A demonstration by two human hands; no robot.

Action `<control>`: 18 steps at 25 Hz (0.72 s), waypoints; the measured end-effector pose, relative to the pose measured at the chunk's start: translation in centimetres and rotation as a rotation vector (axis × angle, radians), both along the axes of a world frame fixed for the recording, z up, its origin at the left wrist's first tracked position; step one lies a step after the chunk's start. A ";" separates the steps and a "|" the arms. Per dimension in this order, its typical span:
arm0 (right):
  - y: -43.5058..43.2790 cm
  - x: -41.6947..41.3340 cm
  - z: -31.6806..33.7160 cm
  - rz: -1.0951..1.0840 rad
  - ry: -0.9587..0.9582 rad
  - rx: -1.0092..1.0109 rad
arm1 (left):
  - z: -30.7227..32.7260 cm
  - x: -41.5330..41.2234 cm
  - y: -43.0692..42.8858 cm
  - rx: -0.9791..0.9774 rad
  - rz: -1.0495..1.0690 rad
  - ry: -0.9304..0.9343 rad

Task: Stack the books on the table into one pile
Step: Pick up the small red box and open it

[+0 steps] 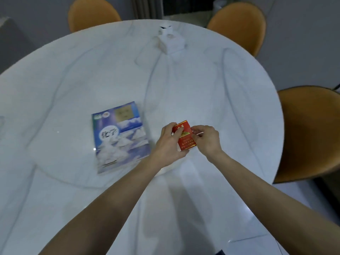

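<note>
Both hands held a small red box above the white table [202, 80]: the left hand [170, 142] wrapped around the small red box [184, 137], the right hand [207, 138] pinching its edge. A blue book [119, 137] lay flat just left. Fiddling with the box risked leaving the book unstacked.

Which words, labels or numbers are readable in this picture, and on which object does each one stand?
"化学": large characters in the pale circle on the blue book lying on the table.
Green logo and round emblem at the book's top corner: too blurred to read.
Gold characters and small lines on the red pack, held by the left hand and right hand: too blurred to read.
</note>
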State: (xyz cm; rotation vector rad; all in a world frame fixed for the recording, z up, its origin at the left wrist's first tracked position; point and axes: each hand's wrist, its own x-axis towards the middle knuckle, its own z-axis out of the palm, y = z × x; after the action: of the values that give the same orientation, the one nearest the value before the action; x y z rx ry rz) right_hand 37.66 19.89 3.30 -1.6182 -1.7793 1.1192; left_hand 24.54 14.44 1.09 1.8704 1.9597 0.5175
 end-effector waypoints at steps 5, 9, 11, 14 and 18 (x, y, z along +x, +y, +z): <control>4.4 7.5 -2.4 -0.115 -0.014 -0.035 | -2.1 7.2 5.9 -0.064 -0.108 -0.010; 7.7 12.1 -4.7 -0.178 -0.017 -0.073 | -4.1 11.9 10.3 -0.139 -0.167 0.014; 9.4 13.7 -5.8 -0.196 -0.008 -0.092 | -5.0 13.7 12.4 -0.176 -0.184 0.023; 12.0 15.3 -7.5 -0.205 -0.021 -0.116 | -6.1 15.7 15.0 -0.224 -0.192 0.029; 14.7 16.2 -9.3 -0.198 -0.036 -0.134 | -7.3 16.8 17.8 -0.256 -0.188 0.056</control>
State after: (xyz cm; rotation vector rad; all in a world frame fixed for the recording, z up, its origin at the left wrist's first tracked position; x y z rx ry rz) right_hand 53.88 34.64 -5.98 -1.8581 -1.5538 1.1439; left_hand 41.37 32.21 -6.22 1.8944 1.7642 0.1522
